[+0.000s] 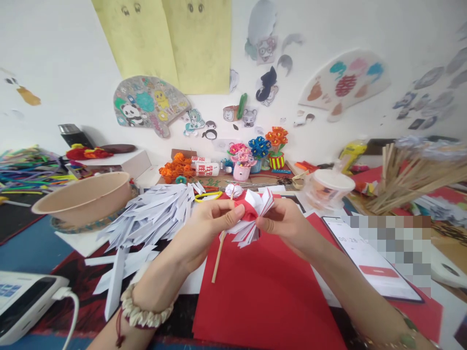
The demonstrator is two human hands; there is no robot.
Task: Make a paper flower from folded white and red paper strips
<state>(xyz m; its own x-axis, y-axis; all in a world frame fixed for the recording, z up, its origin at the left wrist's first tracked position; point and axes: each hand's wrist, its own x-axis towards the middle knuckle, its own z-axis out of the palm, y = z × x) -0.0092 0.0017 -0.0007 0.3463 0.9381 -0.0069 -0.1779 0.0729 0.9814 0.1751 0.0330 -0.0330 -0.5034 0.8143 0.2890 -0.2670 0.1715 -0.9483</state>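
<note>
Between my two hands is a folded paper flower (pixel 255 214), with white pleated petals fanning up and down and a red part at its left. My left hand (pixel 221 218) pinches the red part between thumb and fingers. From the other side, my right hand (pixel 282 221) grips the white folds with its thumb in front. A thin wooden stick (pixel 218 260) slants down below my left hand; I cannot tell whether it is joined to the flower. Under both hands lie red paper sheets (pixel 262 291). Just behind the flower sits a small white paper ball (pixel 234 190).
Folded white paper strips (pixel 149 214) heap at the left beside a beige basin (pixel 83 197). Yellow-handled scissors (pixel 207 196) lie behind. A phone (pixel 372 257) and a bundle of wooden sticks (pixel 404 180) are at the right. Potted craft flowers (pixel 242 158) stand by the wall.
</note>
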